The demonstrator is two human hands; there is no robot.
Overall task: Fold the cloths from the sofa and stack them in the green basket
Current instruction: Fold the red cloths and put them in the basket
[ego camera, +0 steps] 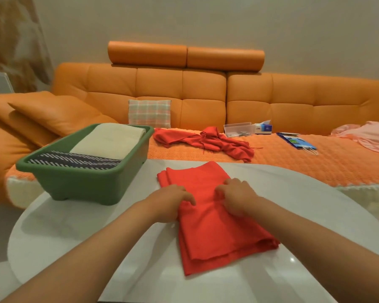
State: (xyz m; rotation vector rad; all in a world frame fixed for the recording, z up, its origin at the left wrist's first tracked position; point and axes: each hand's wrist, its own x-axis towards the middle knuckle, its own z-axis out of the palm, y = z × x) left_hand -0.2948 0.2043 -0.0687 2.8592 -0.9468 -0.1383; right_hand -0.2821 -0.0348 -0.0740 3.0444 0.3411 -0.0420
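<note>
A red cloth, folded into a long strip, lies on the white table in front of me. My left hand grips its left edge near the middle, fingers curled. My right hand rests on the cloth's right side with curled fingers bunching the fabric. The green basket stands on the table at the left and holds a folded cream cloth and a dark striped cloth. A crumpled red cloth lies on the orange sofa behind the table. A pink cloth lies at the far right of the seat.
On the sofa seat sit a clear plastic box, a tissue box and a blue paper bag. A plaid cushion leans on the backrest. The table's curved edge runs close to the sofa.
</note>
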